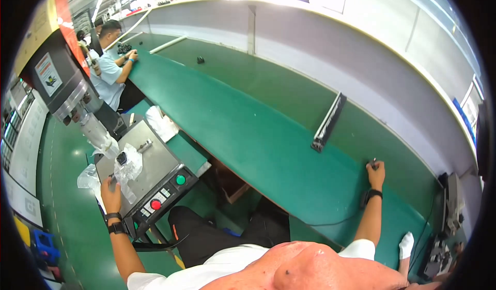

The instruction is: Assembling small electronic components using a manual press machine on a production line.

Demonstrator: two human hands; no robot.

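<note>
My left hand [110, 196] is at the near left edge of the press's metal table. Its fingers are curled, with a small dark bit at the tips that I cannot make out. Beside it, a small black part [122, 158] rests on clear plastic film [129, 171], below the wrapped press head [99, 136]. A small metal piece [145, 146] lies further back on that table. Out to the right, over the green bench, my right hand [376, 175] is closed on a small dark part [373, 163].
The press's control box has a green button [180, 180] and a red button [156, 204]. A long dark bar [329, 123] lies across the green bench [243, 119]. One co-worker [111, 73] sits at the far left; another person's white-gloved hand [406, 246] is at lower right.
</note>
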